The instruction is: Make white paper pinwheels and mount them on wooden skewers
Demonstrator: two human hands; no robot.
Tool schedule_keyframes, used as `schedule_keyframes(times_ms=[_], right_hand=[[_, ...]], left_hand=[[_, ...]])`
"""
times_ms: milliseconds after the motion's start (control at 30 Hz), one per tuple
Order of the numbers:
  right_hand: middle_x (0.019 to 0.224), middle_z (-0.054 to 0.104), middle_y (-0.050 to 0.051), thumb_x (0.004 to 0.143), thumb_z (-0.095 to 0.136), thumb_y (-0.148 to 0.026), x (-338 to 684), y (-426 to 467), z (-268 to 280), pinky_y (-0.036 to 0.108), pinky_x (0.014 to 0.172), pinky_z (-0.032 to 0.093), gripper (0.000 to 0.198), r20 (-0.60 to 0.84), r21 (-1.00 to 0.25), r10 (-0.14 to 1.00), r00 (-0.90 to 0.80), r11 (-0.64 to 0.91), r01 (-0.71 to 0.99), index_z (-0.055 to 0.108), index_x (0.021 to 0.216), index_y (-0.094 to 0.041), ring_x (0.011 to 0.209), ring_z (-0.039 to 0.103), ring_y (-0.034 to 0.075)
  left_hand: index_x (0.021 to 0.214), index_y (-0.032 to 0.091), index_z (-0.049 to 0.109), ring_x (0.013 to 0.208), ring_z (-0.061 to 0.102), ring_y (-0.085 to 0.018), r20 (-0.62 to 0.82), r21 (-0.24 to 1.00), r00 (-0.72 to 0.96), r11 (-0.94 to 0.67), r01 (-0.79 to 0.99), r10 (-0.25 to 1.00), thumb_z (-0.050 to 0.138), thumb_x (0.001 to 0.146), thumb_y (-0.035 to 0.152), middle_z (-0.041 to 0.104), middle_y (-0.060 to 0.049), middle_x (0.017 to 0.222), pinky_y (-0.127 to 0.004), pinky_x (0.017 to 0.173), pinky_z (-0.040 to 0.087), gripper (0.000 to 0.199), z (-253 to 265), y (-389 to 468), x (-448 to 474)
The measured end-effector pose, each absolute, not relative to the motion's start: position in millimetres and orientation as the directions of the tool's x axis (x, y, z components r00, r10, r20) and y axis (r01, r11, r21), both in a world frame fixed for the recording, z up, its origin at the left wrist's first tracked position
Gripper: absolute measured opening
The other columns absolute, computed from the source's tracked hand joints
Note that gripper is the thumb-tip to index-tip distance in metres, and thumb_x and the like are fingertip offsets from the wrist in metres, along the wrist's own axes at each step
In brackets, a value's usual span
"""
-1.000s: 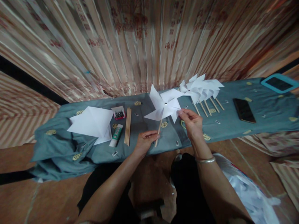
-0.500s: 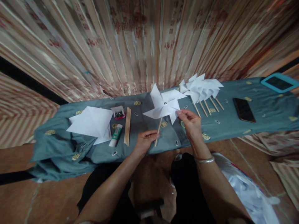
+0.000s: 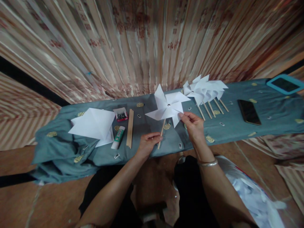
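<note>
A white paper pinwheel [image 3: 163,107] with a shiny pin at its centre is held up in front of me, over the cloth-covered surface. My left hand [image 3: 149,143] pinches its wooden stick near the lower end. At the pinwheel's lower right, my right hand [image 3: 193,124] has thumb and fingers closed on the edge of a paper blade. Just beyond that hand lie several finished pinwheels [image 3: 205,88], overlapping in a row with their sticks toward me. Left of the held one, several bare wooden sticks [image 3: 129,129] lie side by side.
Farther left are a glue stick [image 3: 118,137], a small open box of pins [image 3: 121,116] and stacked white paper [image 3: 92,124]. A dark phone [image 3: 249,112] and a blue-framed device [image 3: 286,84] lie to the right. A plastic bag [image 3: 251,193] stands on the floor; a curtain [image 3: 147,41] hangs behind.
Almost nothing differs. Both hands keep their hold on the pinwheel, and its blades have turned very slightly; the view has shifted a little.
</note>
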State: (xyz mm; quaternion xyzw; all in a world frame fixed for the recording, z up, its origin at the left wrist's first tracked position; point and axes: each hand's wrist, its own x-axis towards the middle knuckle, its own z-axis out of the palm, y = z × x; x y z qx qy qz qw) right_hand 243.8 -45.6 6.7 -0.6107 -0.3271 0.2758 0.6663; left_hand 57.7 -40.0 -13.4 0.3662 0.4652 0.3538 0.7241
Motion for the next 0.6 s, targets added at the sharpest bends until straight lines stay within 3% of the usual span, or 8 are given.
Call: schedule_keyframes(times_ms=[600], right_hand=[[0.060,0.065,-0.003,0.057,0.080,-0.051,239.0,-48.7,11.5,0.027,0.056,0.045,0.031,0.053,-0.997,0.799,0.599,0.081,-0.019,0.069,0.068,-0.023,0.055,0.055,0.012]], left_hand=[[0.072,0.017,0.078,0.061,0.061,-0.014,-0.401,0.872,0.312,0.463,-0.157,0.861,0.090,0.043,0.034,0.073,-0.004,0.067,-0.027,0.064,0.049,0.035,-15.0,-39.6,63.0]])
